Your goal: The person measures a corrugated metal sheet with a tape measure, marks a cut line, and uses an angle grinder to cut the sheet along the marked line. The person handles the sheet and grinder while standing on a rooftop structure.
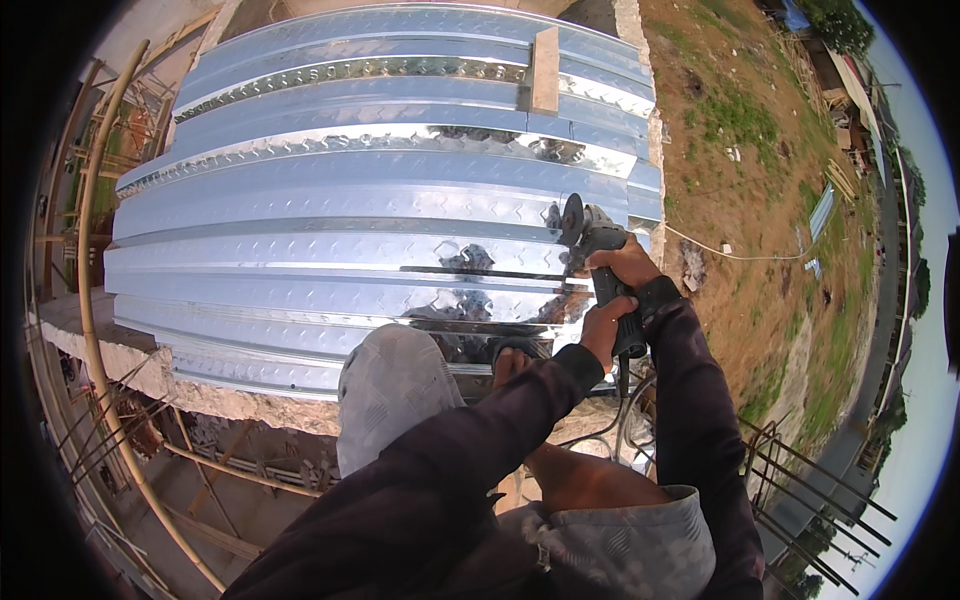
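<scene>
An angle grinder with a dark body is held in both hands over the right part of the ribbed metal decking sheets. My left hand wraps round the rear of its body. Farther forward, my right hand is closed round the body near the head. The thin round disc stands on edge at the front, close above the shiny sheet; whether it touches the metal I cannot tell. From the grinder's rear a dark cord runs down toward my legs.
A short wooden board lies on the far right of the decking. The sheets rest on a rough concrete edge. Beyond the right side, grassy dirt lies far below. Rebar juts out at lower right; a bamboo pole stands left.
</scene>
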### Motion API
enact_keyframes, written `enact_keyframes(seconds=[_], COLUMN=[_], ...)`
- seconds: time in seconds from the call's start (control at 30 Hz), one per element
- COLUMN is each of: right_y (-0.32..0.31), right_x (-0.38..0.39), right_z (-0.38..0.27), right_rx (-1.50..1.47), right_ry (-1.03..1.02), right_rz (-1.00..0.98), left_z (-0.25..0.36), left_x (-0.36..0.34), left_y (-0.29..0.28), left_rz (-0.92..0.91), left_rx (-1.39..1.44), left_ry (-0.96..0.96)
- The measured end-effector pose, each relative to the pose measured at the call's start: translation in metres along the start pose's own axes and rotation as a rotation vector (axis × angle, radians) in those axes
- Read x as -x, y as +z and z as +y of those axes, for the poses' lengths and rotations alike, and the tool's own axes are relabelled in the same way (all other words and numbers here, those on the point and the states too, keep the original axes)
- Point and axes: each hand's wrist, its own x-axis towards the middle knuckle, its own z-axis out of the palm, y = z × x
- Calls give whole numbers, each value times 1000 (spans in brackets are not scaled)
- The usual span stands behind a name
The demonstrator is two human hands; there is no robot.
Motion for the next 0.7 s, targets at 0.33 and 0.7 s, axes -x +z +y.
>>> enact_keyframes(seconds=[0.33, 0.7], right_y=[4, 7], right_x=[15, 27], right_z=[-20, -44], right_rx=[-16, -9], right_ry=[-101, -69], right_rz=[-36, -76], left_z=[4, 10], left_x=[3, -1], left_y=[5, 3], left_rz=[73, 76], left_rx=[-22, 0], left_ry=[11, 0])
